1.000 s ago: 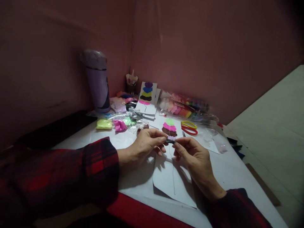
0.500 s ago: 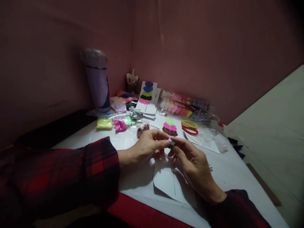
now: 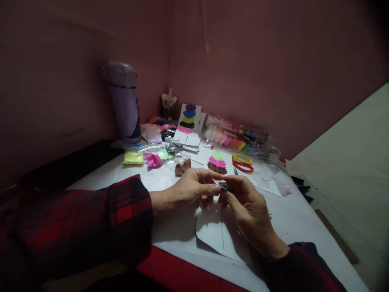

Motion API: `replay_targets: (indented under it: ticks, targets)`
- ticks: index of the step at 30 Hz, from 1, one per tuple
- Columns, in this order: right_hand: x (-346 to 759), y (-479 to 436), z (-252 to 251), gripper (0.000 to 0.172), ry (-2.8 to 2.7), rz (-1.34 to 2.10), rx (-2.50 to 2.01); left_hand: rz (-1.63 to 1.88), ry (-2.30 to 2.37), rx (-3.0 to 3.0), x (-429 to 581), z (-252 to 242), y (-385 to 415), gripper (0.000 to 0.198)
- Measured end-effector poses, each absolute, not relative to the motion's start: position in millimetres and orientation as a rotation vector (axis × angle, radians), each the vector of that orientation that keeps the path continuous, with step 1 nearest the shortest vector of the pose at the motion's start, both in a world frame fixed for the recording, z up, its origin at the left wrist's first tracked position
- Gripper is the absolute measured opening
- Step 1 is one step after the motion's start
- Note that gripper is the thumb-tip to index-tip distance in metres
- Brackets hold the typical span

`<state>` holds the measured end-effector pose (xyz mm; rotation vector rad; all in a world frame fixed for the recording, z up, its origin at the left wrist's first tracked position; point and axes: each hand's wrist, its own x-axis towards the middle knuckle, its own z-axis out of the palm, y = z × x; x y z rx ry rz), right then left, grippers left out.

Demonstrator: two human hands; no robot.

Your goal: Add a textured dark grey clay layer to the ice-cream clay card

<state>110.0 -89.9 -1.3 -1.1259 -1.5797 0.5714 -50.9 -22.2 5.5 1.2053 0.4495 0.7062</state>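
Note:
A small dark lump (image 3: 223, 186) with a pale, shiny edge is pinched between the fingertips of both hands; its kind is hard to make out. My left hand (image 3: 194, 186) grips it from the left with thumb and forefinger. From the other side, my right hand (image 3: 247, 207) closes thumb and fingers on it. Below them lies a white card (image 3: 209, 231) bearing a thin drawn line. Just beyond the fingers, the card's upper part shows layered green, pink and brown clay (image 3: 217, 163).
Packets of yellow clay (image 3: 133, 158), pink clay (image 3: 153, 160) and brown clay (image 3: 183, 166) lie left of the card. Scissors (image 3: 242, 163) with red and yellow handles rest at right. Behind stand a finished-looking sample card (image 3: 187, 121), a clay pack (image 3: 234, 136) and a purple tumbler (image 3: 124, 105).
The fingertips have shifted slightly to the right with the small lump, and more of its dark side shows. Objects on the table have stayed put.

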Motion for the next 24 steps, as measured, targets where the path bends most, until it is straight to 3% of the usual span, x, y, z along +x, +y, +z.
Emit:
replay_targets:
  ticks: [11,17,24]
  targets:
    - [112.3,-88.7,-0.7,0.021,-1.686,0.387,-1.140,0.768,0.532,1.284,-48.4,6.2,-24.3,0.030]
    - [108.0,-89.6,5.0,0.005,-1.568,0.565,-1.175,0.730,0.519,1.338,-45.9,6.0,-24.1,0.020]
    - [109.7,-85.2,6.7,0.017,-1.213,0.737,-1.231,0.862,0.657,1.146,-46.5,13.0,-25.4,0.010]
